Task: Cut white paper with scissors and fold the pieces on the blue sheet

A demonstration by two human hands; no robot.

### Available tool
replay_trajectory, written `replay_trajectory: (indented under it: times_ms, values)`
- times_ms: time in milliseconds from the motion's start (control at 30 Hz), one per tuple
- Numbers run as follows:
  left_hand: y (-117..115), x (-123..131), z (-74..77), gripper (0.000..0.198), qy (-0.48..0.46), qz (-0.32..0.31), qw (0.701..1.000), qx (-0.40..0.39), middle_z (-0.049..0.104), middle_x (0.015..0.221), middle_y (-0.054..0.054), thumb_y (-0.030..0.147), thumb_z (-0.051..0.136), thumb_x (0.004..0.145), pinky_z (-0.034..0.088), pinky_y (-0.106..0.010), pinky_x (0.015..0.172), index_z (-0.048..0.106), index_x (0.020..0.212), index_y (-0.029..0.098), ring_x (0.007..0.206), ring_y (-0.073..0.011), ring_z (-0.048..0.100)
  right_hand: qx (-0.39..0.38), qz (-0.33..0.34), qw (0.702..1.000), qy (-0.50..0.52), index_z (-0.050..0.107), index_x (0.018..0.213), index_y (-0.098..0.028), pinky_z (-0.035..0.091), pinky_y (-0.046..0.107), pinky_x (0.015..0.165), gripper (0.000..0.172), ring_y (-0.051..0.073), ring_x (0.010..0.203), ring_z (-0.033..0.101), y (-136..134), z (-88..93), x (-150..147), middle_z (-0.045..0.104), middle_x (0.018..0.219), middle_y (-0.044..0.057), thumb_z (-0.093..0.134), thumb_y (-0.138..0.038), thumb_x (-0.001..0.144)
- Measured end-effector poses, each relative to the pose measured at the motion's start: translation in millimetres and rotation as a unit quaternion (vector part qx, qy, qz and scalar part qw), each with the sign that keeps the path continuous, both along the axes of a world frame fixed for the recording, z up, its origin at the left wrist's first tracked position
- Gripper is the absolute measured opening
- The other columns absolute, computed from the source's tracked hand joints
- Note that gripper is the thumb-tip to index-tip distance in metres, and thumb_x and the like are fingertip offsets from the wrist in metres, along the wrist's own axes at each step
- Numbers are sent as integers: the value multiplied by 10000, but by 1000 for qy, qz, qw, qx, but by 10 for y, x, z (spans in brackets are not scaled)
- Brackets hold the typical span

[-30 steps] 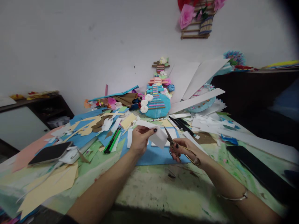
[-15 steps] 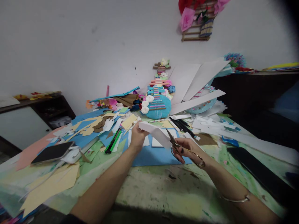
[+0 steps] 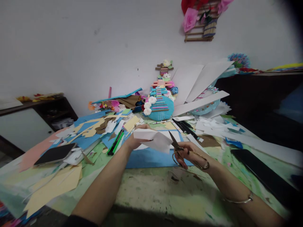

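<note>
My left hand (image 3: 134,140) grips a white piece of paper (image 3: 153,140) and holds it above the blue sheet (image 3: 151,157) on the table. My right hand (image 3: 189,153) has its fingers through the handles of gold-coloured scissors (image 3: 182,149). The scissor blades point up and left, and their tips meet the right edge of the white paper. A thin bracelet (image 3: 239,200) sits on my right wrist.
A black phone (image 3: 54,154) lies at the left among paper scraps. Green markers (image 3: 115,142) lie left of my hands, black pens (image 3: 184,126) behind them. A dark tablet (image 3: 262,175) is at the right. A blue paper guitar (image 3: 161,104) leans on the wall.
My left hand turned the white paper from upright to flatter and lowered it slightly. The scissors stayed at the paper's right edge, shifting a little to the right.
</note>
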State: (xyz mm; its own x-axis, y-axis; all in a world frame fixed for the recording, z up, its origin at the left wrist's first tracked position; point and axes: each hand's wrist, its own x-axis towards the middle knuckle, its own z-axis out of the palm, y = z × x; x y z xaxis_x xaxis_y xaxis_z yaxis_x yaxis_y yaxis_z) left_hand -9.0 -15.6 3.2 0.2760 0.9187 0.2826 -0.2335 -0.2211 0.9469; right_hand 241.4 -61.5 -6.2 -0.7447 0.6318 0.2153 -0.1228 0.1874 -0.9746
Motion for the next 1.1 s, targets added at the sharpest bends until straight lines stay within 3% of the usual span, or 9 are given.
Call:
replay_trajectory:
  times_ms: [100,267,367,467,600,767,967,1100]
  values:
    - [1,-1,25,354,3,-54,998,16,638,656,-45,354,802,488,417,-234,528,547,649,170,571,-151,567,-6,4,1000,-7,521,818,-127,358,217,432,478,78,452,466,1,-7,-2,528,615,3,489,-604,818]
    - [-35,40,47,334,1,-46,999,17,636,777,-42,256,760,570,395,-207,544,643,870,171,638,-137,570,-7,7,1000,-18,530,793,-123,362,220,441,512,89,476,485,-21,30,-18,533,618,12,502,-635,790]
    - [-66,73,37,398,-3,-43,999,2,649,848,-62,224,732,563,410,-226,581,663,950,165,724,-178,592,-7,6,1000,-19,529,783,-126,372,228,454,518,96,483,491,-28,45,-32,537,607,12,498,-643,786]
    - [-88,98,27,519,-10,-84,996,-2,655,891,-89,220,747,501,420,-245,620,661,1008,146,783,-215,597,-5,-1,1000,-17,530,768,-132,372,234,465,514,99,482,491,-27,45,-45,534,592,6,500,-645,783]
    - [-110,137,23,639,-40,-112,993,-15,653,919,-104,341,802,451,404,-239,583,647,1044,160,750,-208,593,-8,-6,1000,-14,532,768,-132,361,237,478,504,101,486,488,-29,44,-61,529,583,3,503,-634,788]
    - [-153,194,55,522,-45,-94,994,-17,659,922,-116,501,746,527,340,-216,462,675,917,162,659,-180,583,-7,-4,1000,-18,534,789,-123,360,239,493,512,99,501,489,-13,28,-64,534,615,14,502,-635,789]
    - [-147,196,82,281,-74,-23,997,-22,666,758,-85,354,697,626,396,-219,516,692,784,122,606,-152,584,-15,-2,1000,-16,528,818,-125,377,242,523,504,101,536,504,13,-12,-64,558,667,28,503,-628,794]
    - [-108,139,73,293,-49,53,994,-79,658,661,-82,352,755,589,423,-245,502,674,739,114,553,-167,589,-16,3,1000,0,512,783,-142,385,245,508,459,105,521,510,22,-39,-53,560,653,24,494,-599,817]
